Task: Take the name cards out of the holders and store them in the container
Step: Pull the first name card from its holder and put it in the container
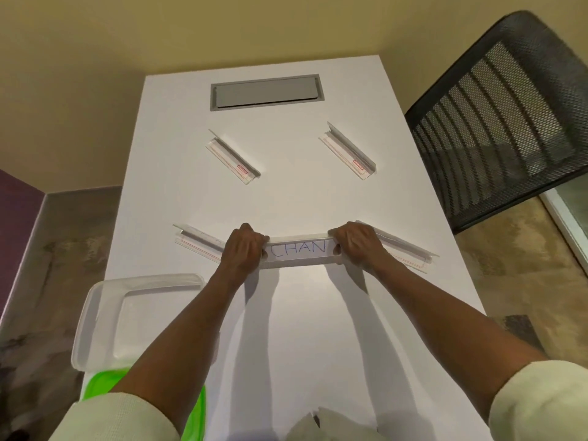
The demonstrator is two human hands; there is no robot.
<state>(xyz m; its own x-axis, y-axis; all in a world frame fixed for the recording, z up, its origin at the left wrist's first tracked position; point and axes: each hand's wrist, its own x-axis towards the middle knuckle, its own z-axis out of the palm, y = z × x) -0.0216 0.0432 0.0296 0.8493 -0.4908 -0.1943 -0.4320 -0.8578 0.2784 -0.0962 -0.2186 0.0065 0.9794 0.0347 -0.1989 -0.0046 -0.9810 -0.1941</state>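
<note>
While both hands curl around its ends, a clear plastic holder [299, 251] with a white card [297, 248] marked "CHAN" in blue spans the gap between them, the left hand [243, 249] gripping one end and the right hand [358, 245] the other, fingers wrapped over the top edge and thumbs in front. Just beyond the left knuckles lies a second clear holder [199, 241], long, narrow and glossy, and a third [404, 246] runs outward behind the right hand; whether either hand touches them cannot be told. Well beyond the fingertips two more angled holders, one on the left [234, 157] and one on the right [348, 151], rest apart on the table [302, 329], each showing a small red label. Near the left forearm sits a translucent, round-cornered rectangular container [105, 313], with a bright green lid [105, 381] partly under it. The table is smooth, matte white, with a grey recessed panel [265, 92] at its far end. A black mesh chair [502, 122] stands beyond the right hand, against beige walls and a mottled stone-like floor [509, 259]. Pale sleeves [541, 405] cover the upper arms.
</note>
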